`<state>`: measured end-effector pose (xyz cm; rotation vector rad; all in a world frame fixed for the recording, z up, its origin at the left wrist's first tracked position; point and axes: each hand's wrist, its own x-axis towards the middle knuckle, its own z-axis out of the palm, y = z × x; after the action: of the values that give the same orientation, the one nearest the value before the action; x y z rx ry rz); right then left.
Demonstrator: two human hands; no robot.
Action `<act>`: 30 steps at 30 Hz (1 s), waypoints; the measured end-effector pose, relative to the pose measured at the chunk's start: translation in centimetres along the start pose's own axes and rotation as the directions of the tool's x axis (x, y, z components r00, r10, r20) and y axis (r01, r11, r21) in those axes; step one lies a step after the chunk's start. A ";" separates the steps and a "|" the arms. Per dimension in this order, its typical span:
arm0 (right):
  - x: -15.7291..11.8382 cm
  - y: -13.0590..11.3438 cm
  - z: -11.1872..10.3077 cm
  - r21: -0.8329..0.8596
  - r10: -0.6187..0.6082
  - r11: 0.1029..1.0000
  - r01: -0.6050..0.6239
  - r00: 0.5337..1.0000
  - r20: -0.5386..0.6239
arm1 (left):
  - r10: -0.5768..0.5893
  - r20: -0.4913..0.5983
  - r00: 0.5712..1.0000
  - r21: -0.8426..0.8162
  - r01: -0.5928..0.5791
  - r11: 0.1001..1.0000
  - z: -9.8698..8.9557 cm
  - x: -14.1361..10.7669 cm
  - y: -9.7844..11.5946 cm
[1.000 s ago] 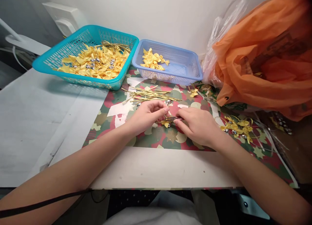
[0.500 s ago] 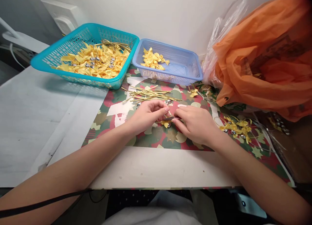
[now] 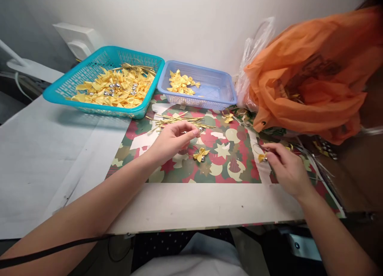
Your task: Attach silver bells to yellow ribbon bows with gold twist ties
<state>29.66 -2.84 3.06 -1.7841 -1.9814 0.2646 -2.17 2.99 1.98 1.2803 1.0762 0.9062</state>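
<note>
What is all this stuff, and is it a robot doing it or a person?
No robot here: those are a person's two bare hands. Every picture comes from one camera worn on the person's head, looking forward and down.

On the table, a patterned sheet holds thin gold strips and a yellow bow with a silver ball. Behind are a teal basket and a blue basket, both with yellow bows inside. An orange bag is on the right.

The left hand has its thumb and finger close together near small silver balls. The right hand is beside another bow. What either hand grips is too small to tell.
</note>
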 end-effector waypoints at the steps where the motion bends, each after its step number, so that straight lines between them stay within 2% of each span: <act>1: -1.0 2.0 -0.9 0.000 0.085 0.996 -0.085 0.992 -0.095 | -0.005 0.007 1.000 0.034 0.005 0.999 0.0 0.1 0.5; 3: -2.9 5.6 -2.9 -0.001 0.244 0.968 -0.250 0.944 -0.221 | 0.001 0.027 1.000 0.138 -0.005 0.990 0.2 0.7 2.0; 5: -4.6 8.6 -4.7 -0.018 0.385 0.915 -0.404 0.883 -0.270 | 0.042 0.060 0.997 0.263 -0.057 0.963 0.9 1.8 3.7; 7: -5.8 11.1 -6.1 0.005 0.448 0.884 -0.467 0.846 -0.291 | 0.104 0.111 0.988 0.363 -0.137 0.921 1.9 3.2 5.3; 11: -7.1 15.0 -6.4 0.003 0.436 0.888 -0.460 0.840 -0.324 | 0.251 0.166 0.954 0.515 -0.301 0.802 4.1 5.9 7.5; 14: -7.5 16.9 -5.4 -0.051 0.343 0.917 -0.396 0.847 -0.406 | 0.271 0.164 0.949 0.591 -0.314 0.743 5.2 7.0 8.2; 16: -7.6 17.6 -4.8 -0.102 0.272 0.929 -0.356 0.842 -0.466 | 0.260 0.154 0.953 0.633 -0.297 0.714 5.6 7.3 8.4; 19: -7.6 17.9 -4.3 -0.151 0.223 0.930 -0.336 0.840 -0.494 | 0.243 0.160 0.957 0.687 -0.285 0.669 5.6 7.4 7.9; 23: -7.4 18.3 -4.0 -0.190 0.251 0.904 -0.384 0.834 -0.492 | 0.186 0.173 0.967 0.707 -0.253 0.660 5.0 7.2 6.7; 26: -7.3 18.6 -4.0 -0.221 0.314 0.857 -0.466 0.811 -0.494 | 0.142 0.190 0.972 0.711 -0.236 0.662 4.6 6.6 6.1; 28: -6.9 17.7 -4.1 -0.220 0.346 0.829 -0.515 0.781 -0.520 | 0.133 0.189 0.973 0.700 -0.228 0.676 4.6 6.3 6.2; 30: -6.0 15.1 -3.9 -0.185 0.305 0.855 -0.485 0.757 -0.577 | 0.120 0.189 0.975 0.657 -0.217 0.722 5.2 6.0 6.8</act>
<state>45.17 -7.23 -1.30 -2.1860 -1.2809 -0.4238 4.81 7.96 7.97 2.0478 1.2470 0.5446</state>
